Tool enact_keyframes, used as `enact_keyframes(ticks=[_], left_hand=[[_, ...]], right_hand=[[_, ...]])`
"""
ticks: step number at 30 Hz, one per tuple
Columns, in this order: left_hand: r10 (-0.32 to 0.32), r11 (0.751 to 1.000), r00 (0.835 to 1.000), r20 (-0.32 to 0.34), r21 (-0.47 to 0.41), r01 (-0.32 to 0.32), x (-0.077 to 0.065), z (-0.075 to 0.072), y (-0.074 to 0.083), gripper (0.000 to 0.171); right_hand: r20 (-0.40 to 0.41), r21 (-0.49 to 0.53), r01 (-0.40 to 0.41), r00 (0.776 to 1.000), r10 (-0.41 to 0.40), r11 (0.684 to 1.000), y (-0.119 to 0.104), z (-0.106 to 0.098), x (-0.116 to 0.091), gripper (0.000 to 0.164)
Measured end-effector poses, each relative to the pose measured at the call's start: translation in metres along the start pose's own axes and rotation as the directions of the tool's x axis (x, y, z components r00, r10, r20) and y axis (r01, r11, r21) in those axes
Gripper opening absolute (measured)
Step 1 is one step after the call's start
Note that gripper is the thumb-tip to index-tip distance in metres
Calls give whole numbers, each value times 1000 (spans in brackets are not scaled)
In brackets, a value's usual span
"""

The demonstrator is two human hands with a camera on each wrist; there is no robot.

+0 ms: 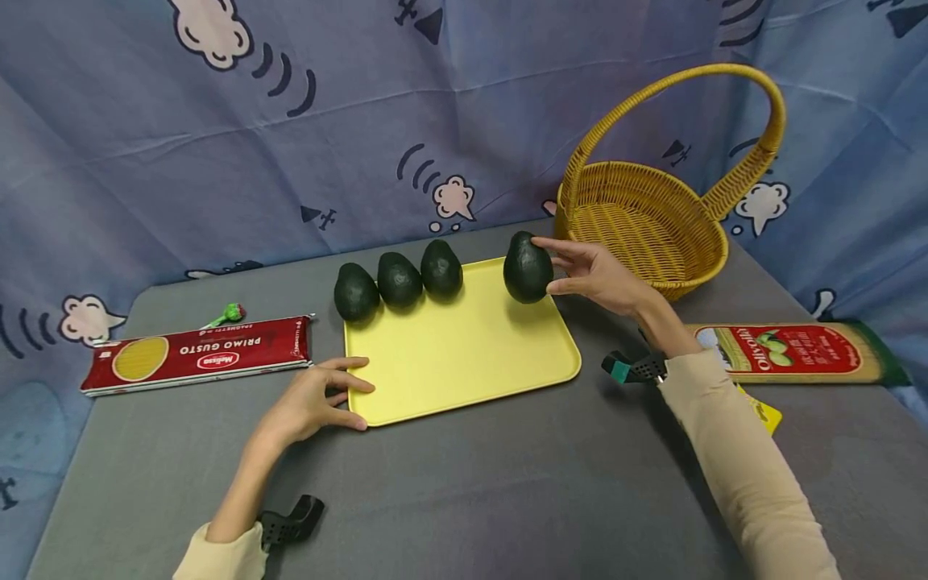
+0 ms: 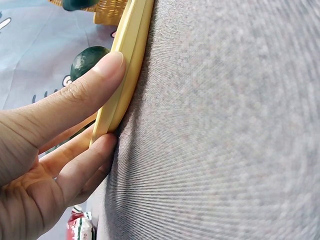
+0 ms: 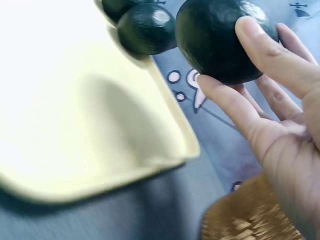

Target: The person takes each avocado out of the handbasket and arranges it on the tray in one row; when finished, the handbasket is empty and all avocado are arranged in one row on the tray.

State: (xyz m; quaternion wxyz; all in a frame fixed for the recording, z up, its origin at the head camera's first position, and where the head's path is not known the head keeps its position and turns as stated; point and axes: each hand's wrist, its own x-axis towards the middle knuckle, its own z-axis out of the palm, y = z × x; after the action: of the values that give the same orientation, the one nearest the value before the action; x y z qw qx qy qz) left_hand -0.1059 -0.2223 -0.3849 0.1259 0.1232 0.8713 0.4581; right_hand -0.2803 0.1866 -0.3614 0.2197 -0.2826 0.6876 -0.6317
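Observation:
My right hand point(image 1: 603, 278) grips a dark green avocado point(image 1: 527, 268) by its side, above the far right corner of a yellow tray point(image 1: 464, 354). In the right wrist view, thumb and fingers curl round the avocado point(image 3: 220, 40), and its shadow falls on the tray. Three more avocados stand side by side along the tray's far left edge, among them a middle avocado point(image 1: 399, 280). At the near left corner, my left hand point(image 1: 312, 403) holds the tray. The left wrist view has the thumb on the tray's rim point(image 2: 131, 60) and fingers against its side.
A yellow wicker basket point(image 1: 714, 262) with a tall handle stands at the back right. To the left lies a red spaghetti packet point(image 1: 250, 348), with a green-wrapped lollipop point(image 1: 230, 313) behind it. An Olivolio pasta packet point(image 1: 805, 353) and a yellow packet point(image 1: 764, 412) lie by my right arm.

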Motion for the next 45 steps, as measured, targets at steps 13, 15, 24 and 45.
enact_keyframes(ticks=[13,15,24,45], left_hand=[[12,1000,1000,10,-26,-12,0,-1,3,38],[8,1000,1000,9,-25,-8,1,-1,3,38],[-2,999,1000,11,-44,2,2,1,1,37],[-5,999,1000,1,-46,5,1,0,-1,38]], right_hand=[[76,-51,-158,984,161,986,34,2,43,69],[75,-58,-162,983,166,985,37,0,49,69],[17,-86,-159,987,161,984,35,-1,66,70],[9,-25,-174,985,174,984,36,12,80,71]])
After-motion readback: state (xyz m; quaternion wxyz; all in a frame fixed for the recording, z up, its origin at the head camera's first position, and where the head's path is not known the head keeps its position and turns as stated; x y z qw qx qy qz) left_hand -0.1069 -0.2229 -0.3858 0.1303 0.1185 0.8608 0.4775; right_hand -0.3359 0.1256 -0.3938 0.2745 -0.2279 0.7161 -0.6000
